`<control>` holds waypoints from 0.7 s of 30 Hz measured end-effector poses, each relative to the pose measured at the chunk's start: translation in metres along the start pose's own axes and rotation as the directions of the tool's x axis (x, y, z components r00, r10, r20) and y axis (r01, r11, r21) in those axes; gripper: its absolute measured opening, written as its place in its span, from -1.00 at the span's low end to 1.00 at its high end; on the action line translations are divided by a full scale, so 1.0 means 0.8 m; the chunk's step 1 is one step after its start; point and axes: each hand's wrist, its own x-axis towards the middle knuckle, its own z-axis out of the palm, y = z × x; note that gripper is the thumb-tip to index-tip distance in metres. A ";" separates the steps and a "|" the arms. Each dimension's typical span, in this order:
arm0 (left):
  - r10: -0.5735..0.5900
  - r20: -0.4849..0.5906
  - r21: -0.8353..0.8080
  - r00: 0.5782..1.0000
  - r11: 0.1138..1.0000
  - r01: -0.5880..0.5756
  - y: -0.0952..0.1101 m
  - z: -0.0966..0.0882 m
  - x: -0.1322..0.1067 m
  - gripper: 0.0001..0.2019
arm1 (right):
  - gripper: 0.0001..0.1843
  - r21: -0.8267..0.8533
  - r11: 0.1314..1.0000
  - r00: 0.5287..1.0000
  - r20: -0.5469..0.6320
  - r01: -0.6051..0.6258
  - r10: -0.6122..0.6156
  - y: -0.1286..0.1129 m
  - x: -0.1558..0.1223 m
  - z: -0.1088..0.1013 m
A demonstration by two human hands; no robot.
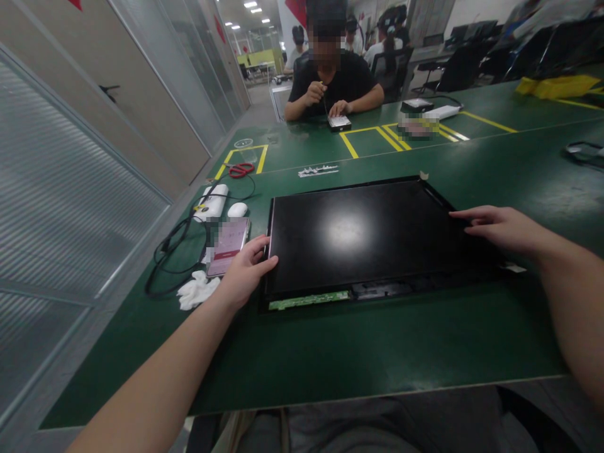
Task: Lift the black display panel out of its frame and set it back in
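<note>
A black LCD screen panel (377,239) lies face up in front of me, with a strip of green circuit board (309,300) along its near left edge. At the panel's left edge, my left hand (245,267) grips it, thumb on top and fingers at the side. Opposite, my right hand (497,226) holds the right edge between thumb and fingers; part of those fingertips is hidden. Small pieces of tape (423,176) stick out at the far right corner and near the right hand.
Left of the panel are a phone (229,245), crumpled tissue (198,289), a white rounded case (237,210), a power strip (212,201), black cables (165,248) and red scissors (241,170). Across the green table (377,352), a person (333,82) handles a small device (340,123).
</note>
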 end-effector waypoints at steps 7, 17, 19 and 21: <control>0.018 -0.020 0.078 1.000 0.997 -0.016 -0.003 -0.002 0.002 -0.49 | -0.50 -0.006 1.000 1.000 -0.005 0.002 -0.002 0.000 -0.001 -0.002; 0.081 -0.020 0.225 0.996 0.971 -0.075 -0.014 -0.004 0.005 -0.53 | -0.52 -0.120 0.993 0.999 -0.050 -0.005 -0.001 -0.005 -0.001 0.002; 0.094 -0.010 0.257 0.996 0.962 -0.088 -0.015 -0.004 0.006 -0.54 | -0.51 -0.142 0.990 0.999 -0.041 0.018 -0.024 -0.004 0.000 0.001; 0.101 -0.004 0.286 0.995 0.953 -0.095 -0.016 -0.004 0.006 -0.53 | -0.51 -0.150 0.988 0.998 -0.037 0.048 -0.054 -0.002 0.000 0.001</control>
